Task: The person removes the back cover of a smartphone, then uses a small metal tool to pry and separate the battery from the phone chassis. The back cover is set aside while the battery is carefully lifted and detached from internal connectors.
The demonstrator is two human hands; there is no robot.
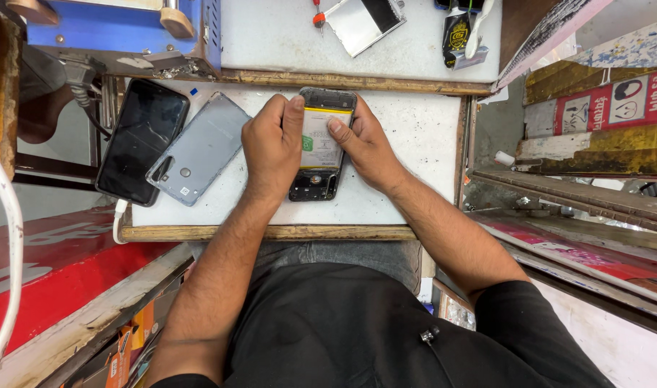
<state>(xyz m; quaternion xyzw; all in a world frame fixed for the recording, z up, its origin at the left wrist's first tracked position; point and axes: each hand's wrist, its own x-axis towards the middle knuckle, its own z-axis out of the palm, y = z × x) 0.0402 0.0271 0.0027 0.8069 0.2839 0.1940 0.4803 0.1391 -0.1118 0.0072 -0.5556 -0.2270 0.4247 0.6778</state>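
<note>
Both hands rest on an opened phone (321,154) that lies flat on the white worktop (415,144), its back cover off so the battery (321,138) and the circuit board below it show. The left hand (272,147) lies along the phone's left edge with fingers curled; its thumb is stretched over the top corner of the battery, tip pressing down on it. The right hand (364,147) comes in from the other side — its thumb tip presses on the battery's upper right part, just across from the left thumb, while the remaining fingers wrap down behind the phone's right edge, where they are hidden. Neither hand lifts the phone; both hold it against the worktop, thumbs near each other but apart.

Just beyond the left knuckles lies a grey back cover (199,147), slanted, inner face down, partly overlapping a black phone (141,140) that sits face up farther out on the same side. Past the fingertips, on a raised shelf, lie a bare metal frame (361,21) with a red-handled screwdriver (318,16) beside it, and a small black glue tube (456,32) — all well apart from the hands. A blue machine (120,32) stands beyond the black phone
</note>
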